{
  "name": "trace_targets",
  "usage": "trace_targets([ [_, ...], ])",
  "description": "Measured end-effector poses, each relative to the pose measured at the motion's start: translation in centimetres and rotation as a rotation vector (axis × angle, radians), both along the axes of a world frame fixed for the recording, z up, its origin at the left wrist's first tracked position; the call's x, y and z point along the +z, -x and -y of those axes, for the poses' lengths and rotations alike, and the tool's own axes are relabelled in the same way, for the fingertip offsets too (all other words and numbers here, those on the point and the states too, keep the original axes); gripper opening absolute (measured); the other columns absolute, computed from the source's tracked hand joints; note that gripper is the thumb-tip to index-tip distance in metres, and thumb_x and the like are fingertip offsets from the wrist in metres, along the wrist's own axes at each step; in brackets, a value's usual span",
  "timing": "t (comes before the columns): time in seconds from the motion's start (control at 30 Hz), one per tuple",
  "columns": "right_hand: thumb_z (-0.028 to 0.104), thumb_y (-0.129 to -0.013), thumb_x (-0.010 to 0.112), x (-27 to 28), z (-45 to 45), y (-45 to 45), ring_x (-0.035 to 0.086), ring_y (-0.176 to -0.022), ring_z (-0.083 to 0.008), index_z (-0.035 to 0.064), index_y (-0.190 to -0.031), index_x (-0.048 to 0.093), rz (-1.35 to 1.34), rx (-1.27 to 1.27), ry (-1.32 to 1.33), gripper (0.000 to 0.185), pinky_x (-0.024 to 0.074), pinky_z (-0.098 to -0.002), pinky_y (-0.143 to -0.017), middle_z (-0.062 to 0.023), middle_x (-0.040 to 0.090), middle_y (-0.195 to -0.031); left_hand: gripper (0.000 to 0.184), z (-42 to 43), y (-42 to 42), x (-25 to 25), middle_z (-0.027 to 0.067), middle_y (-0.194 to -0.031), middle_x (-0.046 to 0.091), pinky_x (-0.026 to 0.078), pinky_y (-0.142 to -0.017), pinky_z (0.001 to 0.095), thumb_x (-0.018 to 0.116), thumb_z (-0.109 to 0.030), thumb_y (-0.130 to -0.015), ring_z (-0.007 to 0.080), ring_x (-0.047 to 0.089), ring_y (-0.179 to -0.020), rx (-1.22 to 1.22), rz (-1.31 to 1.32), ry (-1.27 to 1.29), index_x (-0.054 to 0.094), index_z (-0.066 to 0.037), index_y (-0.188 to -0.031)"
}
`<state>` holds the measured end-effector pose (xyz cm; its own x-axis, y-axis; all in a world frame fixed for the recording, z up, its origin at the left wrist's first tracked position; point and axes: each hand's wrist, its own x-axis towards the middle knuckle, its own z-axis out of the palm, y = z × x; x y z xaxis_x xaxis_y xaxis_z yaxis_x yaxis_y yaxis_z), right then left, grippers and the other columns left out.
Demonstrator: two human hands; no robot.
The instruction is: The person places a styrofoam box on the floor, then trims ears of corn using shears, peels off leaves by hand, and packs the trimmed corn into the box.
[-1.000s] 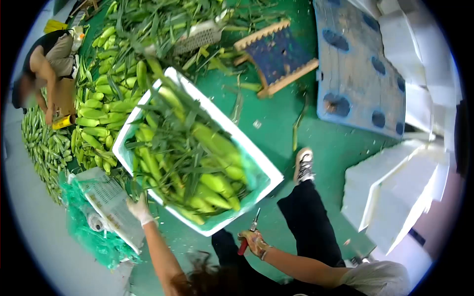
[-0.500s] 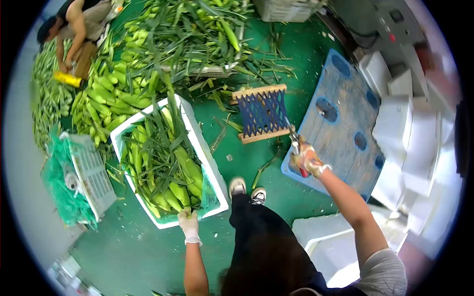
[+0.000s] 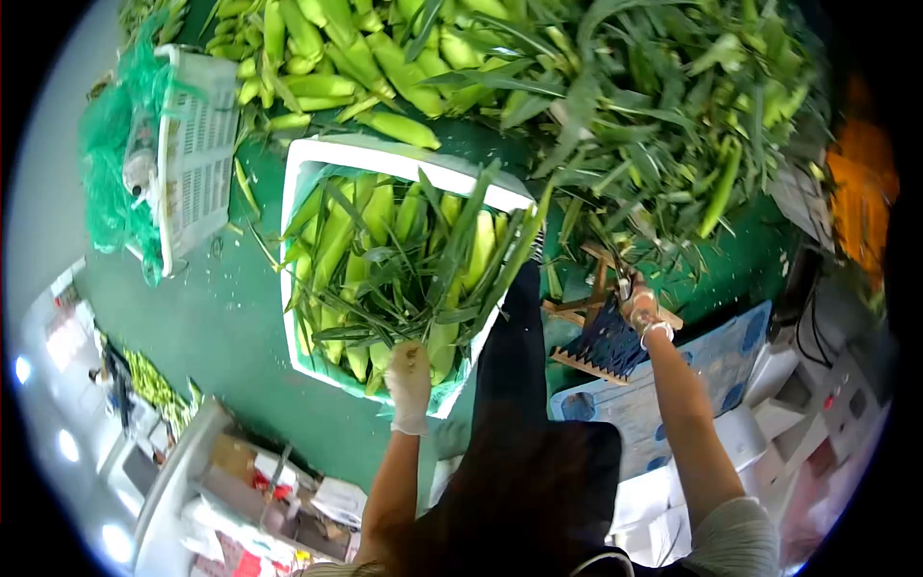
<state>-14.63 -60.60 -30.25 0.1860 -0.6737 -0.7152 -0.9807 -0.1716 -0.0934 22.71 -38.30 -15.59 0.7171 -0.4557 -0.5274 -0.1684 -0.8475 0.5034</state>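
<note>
A white foam box [image 3: 300, 240], lined with green plastic, holds green-husked ears of corn [image 3: 332, 240] and loose leaves. At its near edge my left hand [image 3: 409, 385], in a white glove, is closed around the end of an ear of corn, most of which is hidden by the fist and leaves. Out to the right, my gloved right hand [image 3: 642, 310] is closed on pruning shears [image 3: 626, 286]; only a bit of their metal shows. That hand is above a low wooden stool with a blue woven seat [image 3: 601, 341].
A big heap of corn leaves [image 3: 654, 115] and a pile of corn [image 3: 327, 58] lie beyond the box. At left stands a white crate [image 3: 202, 144] with green netting [image 3: 115, 144]. A blue pallet [image 3: 707, 365] is on the right, an orange crate [image 3: 860, 183] at far right.
The view has swung left and closer to the box and heap. My left hand has risen over the box's near edge. My right hand, still with the shears, now appears over the stool.
</note>
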Motion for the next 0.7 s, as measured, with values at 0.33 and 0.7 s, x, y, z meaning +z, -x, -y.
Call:
trace_targets([
  [0.33, 0.034, -0.081, 0.054, -5.2, -10.2, -1.4, 0.057, -0.059, -0.0276, 0.0058, -0.092, 0.061, 0.086, 0.220, -0.349, 0.031, 0.0464, -0.0375, -0.053, -0.0150, 0.061, -0.073, 0.050, -0.1, 4.2, -8.7, 0.0173, -0.110, 0.058, 0.047, -0.079, 0.0400, 0.068, -0.014, -0.072, 0.0294, 0.058, -0.095, -0.195, 0.047, -0.201, 0.051, -0.002, -0.117],
  [0.7, 0.038, -0.088, 0.051, 8.0, 12.3, 0.3, 0.052, -0.053, -0.0237, 0.0012, -0.095, 0.056, 0.418, 0.478, -0.777, 0.038, 0.0446, -0.0308, -0.051, -0.0143, 0.055, -0.070, 0.048, 9.1, 4.8, -10.1, 0.0168, -0.108, 0.059, 0.048, -0.078, 0.0389, 0.067, -0.013, -0.072, 0.0283, 0.058, -0.094, -0.104, 0.059, -0.080, 0.052, -0.002, -0.116],
])
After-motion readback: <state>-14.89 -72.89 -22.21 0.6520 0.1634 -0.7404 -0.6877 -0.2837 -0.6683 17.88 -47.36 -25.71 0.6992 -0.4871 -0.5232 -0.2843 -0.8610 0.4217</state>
